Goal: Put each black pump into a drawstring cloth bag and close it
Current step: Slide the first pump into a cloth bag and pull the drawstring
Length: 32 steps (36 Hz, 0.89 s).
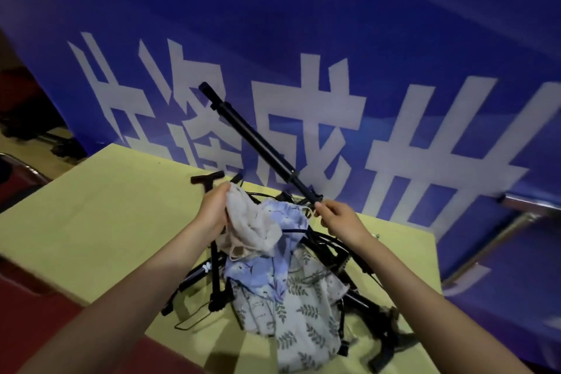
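Note:
My right hand (340, 220) grips the lower end of a long black pump (252, 140) and holds it tilted, its far end pointing up and to the left in the air. My left hand (214, 211) is closed on a beige cloth bag (252, 229) held above the table. Below them lie a blue flowered bag (267, 270) and a white bag with a leaf print (300, 322). Several more black pumps (214, 279) with hoses lie tangled under and around the bags.
The pile rests on a yellow-green table (100, 222) whose near left edge meets a red floor (45, 310). A blue banner (364, 40) with large white characters stands right behind the table. A metal rail (513, 222) runs at the right.

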{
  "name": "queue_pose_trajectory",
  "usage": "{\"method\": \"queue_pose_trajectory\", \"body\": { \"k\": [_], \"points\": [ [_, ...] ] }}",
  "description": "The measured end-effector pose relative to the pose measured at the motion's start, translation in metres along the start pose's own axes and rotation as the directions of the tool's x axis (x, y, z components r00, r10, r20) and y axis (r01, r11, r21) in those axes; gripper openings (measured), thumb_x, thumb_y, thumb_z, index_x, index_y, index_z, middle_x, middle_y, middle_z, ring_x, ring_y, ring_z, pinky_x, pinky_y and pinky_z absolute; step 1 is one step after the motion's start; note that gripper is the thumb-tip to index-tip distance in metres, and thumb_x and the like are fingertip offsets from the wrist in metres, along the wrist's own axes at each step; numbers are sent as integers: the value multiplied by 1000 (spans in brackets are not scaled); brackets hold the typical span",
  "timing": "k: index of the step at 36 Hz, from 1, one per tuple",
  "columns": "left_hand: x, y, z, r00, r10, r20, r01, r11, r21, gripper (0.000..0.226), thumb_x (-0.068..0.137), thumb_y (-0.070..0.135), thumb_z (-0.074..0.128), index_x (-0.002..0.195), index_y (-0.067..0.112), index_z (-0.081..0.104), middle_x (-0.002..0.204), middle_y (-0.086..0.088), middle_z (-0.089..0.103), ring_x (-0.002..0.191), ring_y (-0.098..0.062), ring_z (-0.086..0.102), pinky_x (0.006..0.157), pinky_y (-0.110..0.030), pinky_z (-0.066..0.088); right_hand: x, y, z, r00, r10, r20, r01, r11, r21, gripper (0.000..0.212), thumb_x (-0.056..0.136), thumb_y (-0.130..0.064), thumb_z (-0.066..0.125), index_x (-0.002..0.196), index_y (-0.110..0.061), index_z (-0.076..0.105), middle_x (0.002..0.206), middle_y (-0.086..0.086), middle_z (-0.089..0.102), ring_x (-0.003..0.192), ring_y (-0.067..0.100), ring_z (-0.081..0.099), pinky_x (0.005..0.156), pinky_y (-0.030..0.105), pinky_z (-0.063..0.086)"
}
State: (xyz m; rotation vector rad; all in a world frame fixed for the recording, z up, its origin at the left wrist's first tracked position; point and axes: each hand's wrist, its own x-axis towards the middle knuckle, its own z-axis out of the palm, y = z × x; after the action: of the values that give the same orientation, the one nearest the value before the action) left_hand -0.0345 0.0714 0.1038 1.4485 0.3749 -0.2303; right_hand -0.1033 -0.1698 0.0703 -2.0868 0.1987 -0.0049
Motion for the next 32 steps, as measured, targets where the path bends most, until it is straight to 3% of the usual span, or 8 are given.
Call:
{"method": "queue_pose_trajectory", "body": {
  "k": [5, 11, 15, 18, 21, 24, 27, 32],
  "points": [
    [2, -30, 25, 995, 5, 95, -17, 991, 132, 24, 97, 17, 45, 79, 10, 58, 84, -14, 57, 77, -24, 56, 73, -34, 44, -27, 15, -23, 999, 32, -13, -32, 999, -11, 35, 99, -35, 48, 82, -9, 64, 64, -1, 53, 60, 16, 48, 62, 30, 37],
    [-7, -38, 56, 953, 56, 297, -229, 776, 588, 43, 103, 35, 36, 135, 10, 51, 130, -7, 54, 120, -25, 51, 99, -35, 39, -50, 24, -43, 1000, 25, -4, -25, 997, -78, 34, 100, -33, 48, 86, -8, 67, 63, -9, 54, 48, -4, 49, 52, 16, 34],
    [-10, -31, 67, 878, -75, 472, -387, 468, 794, 44, 100, 46, 36, 128, 20, 58, 113, -4, 57, 101, -19, 54, 80, -28, 41, -55, 28, -56, 999, 9, -31, -12, 995, -95, 34, 99, -36, 48, 90, -9, 68, 63, -10, 52, 45, -5, 47, 50, 16, 32],
    [-7, -23, 75, 844, -83, 530, -471, 359, 806, 52, 88, 68, 39, 91, 21, 61, 84, -3, 52, 81, -20, 54, 70, -30, 39, -56, 27, -70, 999, -3, -54, -1, 997, -74, 34, 98, -39, 49, 90, -12, 69, 61, -10, 52, 46, -2, 44, 54, 19, 33],
    [-15, -9, 94, 831, 133, 539, -494, 623, 607, 40, 93, 56, 46, 105, 21, 62, 101, 3, 61, 97, -18, 60, 82, -30, 46, -54, 23, -84, 997, -34, -68, 30, 998, -51, 32, 99, -36, 49, 88, -12, 67, 59, -11, 52, 45, -6, 46, 53, 15, 32],
    [-22, 6, 116, 835, 188, 518, -330, 923, 198, 42, 95, 46, 50, 117, 13, 61, 117, -4, 67, 110, -19, 63, 91, -33, 53, -51, 20, -93, 995, -69, -72, 64, 996, -69, 28, 98, -36, 49, 84, -18, 65, 59, -9, 50, 46, -3, 45, 54, 20, 34],
    [-23, 13, 131, 860, 174, 481, -182, 983, -29, 46, 94, 41, 55, 120, 4, 60, 106, -12, 72, 99, -23, 69, 74, -30, 57, -51, 18, -96, 994, -85, -69, 83, 996, -34, 26, 98, -36, 50, 84, -20, 65, 61, -8, 49, 49, -3, 46, 55, 19, 35],
    [-22, 14, 141, 890, 146, 432, -118, 989, -89, 32, 90, 36, 64, 103, 7, 60, 88, -6, 68, 80, -15, 70, 62, -24, 55, -56, 31, -96, 991, -117, -62, 112, 991, -73, 27, 97, -42, 49, 87, -24, 66, 59, -12, 52, 57, 5, 46, 60, 28, 41]
  ]
}}
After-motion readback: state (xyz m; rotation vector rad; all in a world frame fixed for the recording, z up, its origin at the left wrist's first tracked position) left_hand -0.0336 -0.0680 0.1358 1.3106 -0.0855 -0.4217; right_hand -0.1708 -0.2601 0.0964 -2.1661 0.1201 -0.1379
